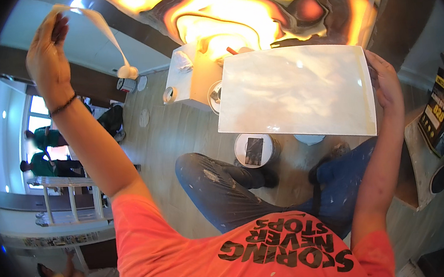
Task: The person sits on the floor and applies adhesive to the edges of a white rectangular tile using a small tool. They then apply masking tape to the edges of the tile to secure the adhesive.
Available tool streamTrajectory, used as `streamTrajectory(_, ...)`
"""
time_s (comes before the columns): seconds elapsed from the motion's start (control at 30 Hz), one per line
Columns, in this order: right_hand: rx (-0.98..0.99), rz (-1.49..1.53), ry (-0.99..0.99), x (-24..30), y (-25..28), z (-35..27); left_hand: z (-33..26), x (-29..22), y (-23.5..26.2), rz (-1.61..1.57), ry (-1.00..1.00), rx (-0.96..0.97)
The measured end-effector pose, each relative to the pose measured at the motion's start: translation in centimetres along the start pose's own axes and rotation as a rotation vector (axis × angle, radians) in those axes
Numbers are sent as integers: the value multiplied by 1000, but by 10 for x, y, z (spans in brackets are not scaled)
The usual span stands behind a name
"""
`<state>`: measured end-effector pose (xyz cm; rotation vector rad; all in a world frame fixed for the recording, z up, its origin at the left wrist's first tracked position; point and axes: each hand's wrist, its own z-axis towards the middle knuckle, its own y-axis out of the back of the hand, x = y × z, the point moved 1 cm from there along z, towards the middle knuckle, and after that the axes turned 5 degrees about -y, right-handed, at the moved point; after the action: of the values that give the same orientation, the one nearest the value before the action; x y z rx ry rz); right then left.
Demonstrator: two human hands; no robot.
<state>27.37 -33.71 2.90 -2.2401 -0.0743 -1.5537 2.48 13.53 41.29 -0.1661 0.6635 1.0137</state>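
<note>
Holding a white panel (pixel 295 91) with the right hand (pixel 385 88) and pulling a thin strip (pixel 108 34) away with the left hand (pixel 48 51).

The panel is a glossy rectangle, kept nearly flat above the person's knees; its long axis runs from left to right, and the right hand has its grip closed on the right short edge. The left hand is raised high to the left, its grip pinched together on one end of the pale strip, which hangs in a curve and points down toward the right. On the wooden floor (pixel 179 134) below the panel stands a round white bucket (pixel 255 150) with a dark label on its lid; what is inside cannot be seen. Another small round container (pixel 216 96) sits beside a white box (pixel 187 78), half hidden by the panel.
</note>
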Motion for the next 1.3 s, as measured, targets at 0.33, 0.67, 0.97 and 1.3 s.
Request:
streamTrajectory(0.33,109,71,15,-4,-6,5,2,216,8,75,369,239)
streamTrajectory(0.67,54,72,12,14,-18,-14,-98,320,-78,132,624,237)
streamTrajectory(0.97,26,96,-8,23,-23,-8,-175,451,-105,287,669,297)
streamTrajectory(1.3,-13,105,-9,16,-7,1,-217,477,-130,558,545,424)
